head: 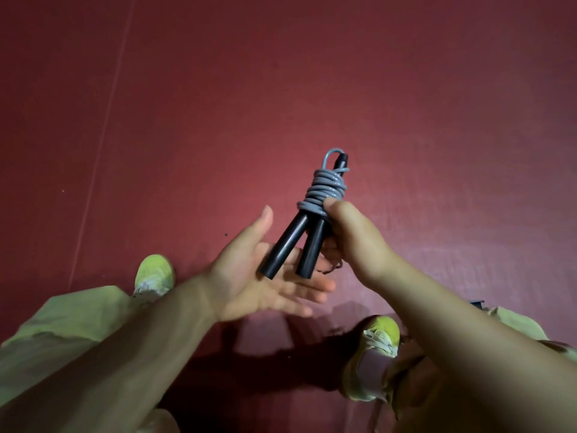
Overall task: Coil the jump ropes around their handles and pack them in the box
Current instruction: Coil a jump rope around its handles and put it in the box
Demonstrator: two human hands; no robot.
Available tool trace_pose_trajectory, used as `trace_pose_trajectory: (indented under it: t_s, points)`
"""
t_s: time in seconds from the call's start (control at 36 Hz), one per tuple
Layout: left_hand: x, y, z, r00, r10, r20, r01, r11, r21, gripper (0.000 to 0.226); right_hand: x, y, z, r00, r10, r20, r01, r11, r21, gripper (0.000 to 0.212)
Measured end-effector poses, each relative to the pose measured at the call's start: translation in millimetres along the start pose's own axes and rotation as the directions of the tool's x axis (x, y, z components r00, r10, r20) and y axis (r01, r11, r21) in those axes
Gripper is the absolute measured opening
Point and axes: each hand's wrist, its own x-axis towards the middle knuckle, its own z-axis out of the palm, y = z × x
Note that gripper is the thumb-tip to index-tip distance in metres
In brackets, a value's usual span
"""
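Jump rope looks fully wound on its black handles, gripped in right hand. Left hand flat, fingers straight, under handle ends. Box not visible; packing left.

Smooth, semi-gloss black handles bound in matt grey rubbery rope; dull, faintly scuffed red floor; soft khaki cloth trousers; yellow-green fabric shoes.
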Motion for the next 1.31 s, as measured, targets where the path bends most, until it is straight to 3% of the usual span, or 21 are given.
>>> trace_pose_trajectory:
  t_s: [0.08,0.19,0.42,0.53,0.72,0.81,0.86,0.92,1.0,1.11,1.22,1.31]
  points:
    - [1.6,-11.4,5.2,0.979,0.012,0.206,0.031,0.978,-0.206,0.098,-3.4,-2.6,1.1,0.997,-0.067,0.046,0.067,0.998,0.006,0.037]
    - [0.2,-12.0,8.9,0.96,0.043,0.277,0.031,0.966,-0.258,0.085,-4.7,-7.5,1.3,0.987,-0.129,0.091,0.138,0.984,-0.108,0.042]
    - [-3.6,-0.8,9.9,0.994,-0.063,0.086,0.078,0.978,-0.192,0.075,-3.6,-11.1,2.6,0.997,-0.01,0.078,0.036,0.944,-0.328,0.057]
    - [-5.5,6.7,7.9,0.991,-0.095,-0.095,0.102,0.992,0.068,0.072,-0.7,-7.0,0.4,0.996,0.046,0.079,-0.022,0.96,-0.281,0.058]
    - [1.0,2.1,3.8,0.945,0.066,-0.321,0.075,0.911,0.407,0.068,2.6,1.2,-1.0,0.993,0.086,0.085,-0.055,0.947,-0.318,0.056]
    - [1.2,1.2,2.0,0.905,0.12,-0.409,0.133,0.833,0.538,0.075,1.6,1.4,-2.6,0.993,0.092,0.079,-0.058,0.932,-0.357,0.057]
    - [1.9,2.2,4.2,0.878,0.154,-0.452,0.161,0.796,0.584,0.067,1.2,0.6,-1.9,0.99,0.114,0.084,-0.074,0.924,-0.376,0.055]
    - [4.0,2.4,4.1,0.847,0.235,-0.477,0.149,0.757,0.637,0.058,1.0,-0.1,-0.8,0.986,0.147,0.084,-0.102,0.912,-0.398,0.053]
    - [8.1,0.9,-3.2,0.796,0.366,-0.481,0.159,0.641,0.751,0.069,0.6,0.0,-1.4,0.981,0.177,0.08,-0.13,0.904,-0.407,0.054]
    - [9.0,-0.1,-10.5,0.759,0.404,-0.51,0.171,0.632,0.756,0.072,1.6,0.3,-3.2,0.978,0.191,0.081,-0.153,0.928,-0.339,0.05]
    - [10.9,-0.5,-14.1,0.776,0.432,-0.46,0.071,0.665,0.744,0.066,2.3,-2.1,-4.4,0.976,0.197,0.094,-0.172,0.96,-0.22,0.037]
    - [8.0,0.8,-8.8,0.856,0.366,-0.364,-0.04,0.75,0.66,0.053,2.2,-2.5,-6.5,0.979,0.183,0.094,-0.164,0.969,-0.182,0.036]
